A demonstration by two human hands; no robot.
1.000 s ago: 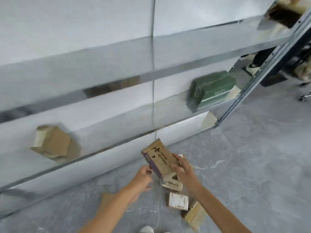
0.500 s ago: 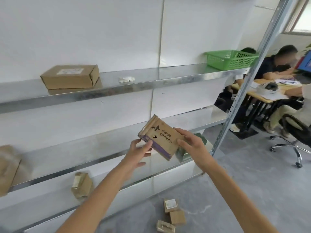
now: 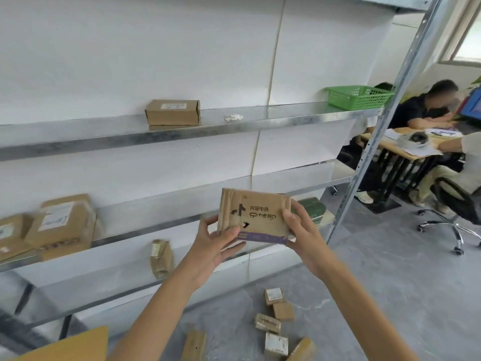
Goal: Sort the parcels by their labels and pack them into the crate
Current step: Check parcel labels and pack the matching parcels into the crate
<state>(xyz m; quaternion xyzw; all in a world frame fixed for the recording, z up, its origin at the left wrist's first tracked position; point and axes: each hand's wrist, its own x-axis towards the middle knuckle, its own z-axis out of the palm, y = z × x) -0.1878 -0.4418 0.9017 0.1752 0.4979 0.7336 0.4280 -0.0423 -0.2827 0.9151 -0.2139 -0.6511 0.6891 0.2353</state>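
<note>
I hold a flat brown cardboard parcel (image 3: pixel 253 216) with black print and a purple stripe in front of the shelves. My left hand (image 3: pixel 214 246) grips its lower left corner and my right hand (image 3: pixel 303 234) its right edge. A green plastic crate (image 3: pixel 358 97) sits at the right end of the upper shelf. Several small parcels (image 3: pixel 276 320) lie on the floor below my arms. A labelled box (image 3: pixel 173 112) stands on the upper shelf, and bigger labelled boxes (image 3: pixel 61 225) sit on the middle shelf at the left.
A metal shelf rack (image 3: pixel 182 134) fills the wall ahead, with a slanted upright post (image 3: pixel 374 142) at its right. A green box (image 3: pixel 312 208) lies on a lower shelf behind the parcel. People sit at a desk (image 3: pixel 406 147) at the right, with a wheeled chair (image 3: pixel 455 209) nearby.
I lifted the parcel from near the floor pile up to shelf height and turned it flat toward me. My view rose from the floor to the shelves.
</note>
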